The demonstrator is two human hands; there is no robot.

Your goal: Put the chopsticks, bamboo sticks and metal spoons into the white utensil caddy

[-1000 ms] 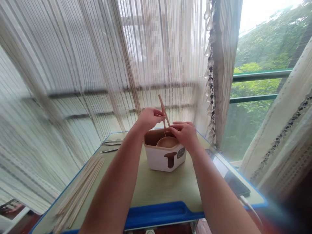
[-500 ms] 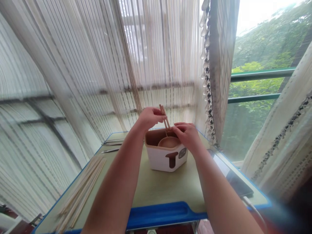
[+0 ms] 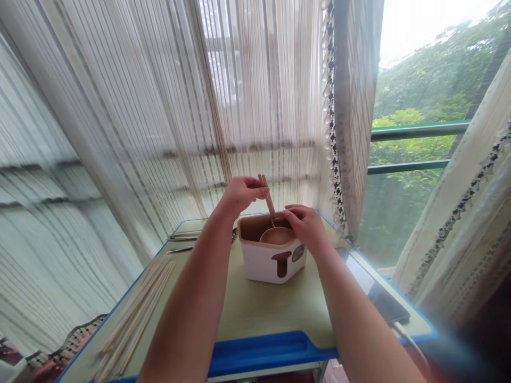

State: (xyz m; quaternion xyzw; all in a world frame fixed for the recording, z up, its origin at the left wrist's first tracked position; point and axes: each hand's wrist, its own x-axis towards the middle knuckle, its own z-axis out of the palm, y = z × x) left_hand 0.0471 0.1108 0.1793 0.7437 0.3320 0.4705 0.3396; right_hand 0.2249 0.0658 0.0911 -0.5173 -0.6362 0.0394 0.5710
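A white utensil holder (image 3: 258,263) with a brown rim and a T-shaped cutout stands upright on the table. Inside it rests a brown ladle (image 3: 278,235), its round bowl showing just above the front rim. Its slim handle slants up and looks split into two parallel strips. My left hand (image 3: 241,192) pinches this handle near the top, above the holder. Over the holder's right rear rim, my right hand (image 3: 304,222) is closed; its thumb and fingertips lie at the rim beside the handle's lower part. Whether they also touch the ladle is unclear.
Loose wooden chopsticks (image 3: 138,314) lie along the table's left side. Behind them are metal utensils (image 3: 181,248), partly hidden by my left arm. A tablet-like device (image 3: 385,300) with a white cable lies at the right. Sheer curtains (image 3: 167,106) hang behind the blue-edged table (image 3: 275,314).
My left hand and the top of the ladle's handle have shifted slightly left, and the handle's two strips appear closer together. The view has turned a little; my right hand stays at the holder's rim.
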